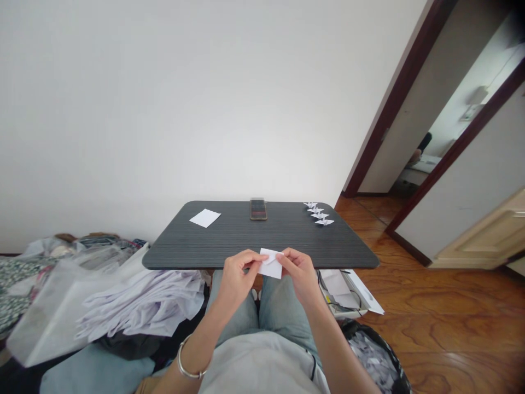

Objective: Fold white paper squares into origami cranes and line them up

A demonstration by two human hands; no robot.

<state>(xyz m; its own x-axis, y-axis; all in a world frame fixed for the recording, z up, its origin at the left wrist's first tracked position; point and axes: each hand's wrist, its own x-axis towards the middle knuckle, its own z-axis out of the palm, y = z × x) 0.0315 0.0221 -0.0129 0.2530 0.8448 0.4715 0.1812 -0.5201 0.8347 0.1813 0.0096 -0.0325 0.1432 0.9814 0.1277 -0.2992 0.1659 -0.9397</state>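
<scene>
Left hand (238, 280), right hand (301, 275): fingers (257, 256) clamped on white paper (270, 267) from both sides.

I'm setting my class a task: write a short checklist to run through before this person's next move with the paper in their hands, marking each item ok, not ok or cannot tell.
1. White paper gripped by both the left hand and the right hand: ok.
2. Paper held above the dark table, near its front edge: ok.
3. Spare white sheet lying flat, within view on the table: ok.
4. Row of folded paper cranes well apart from the hands: ok.
5. Creases in the held paper sharp: cannot tell, too small and partly hidden by the fingers.
</scene>
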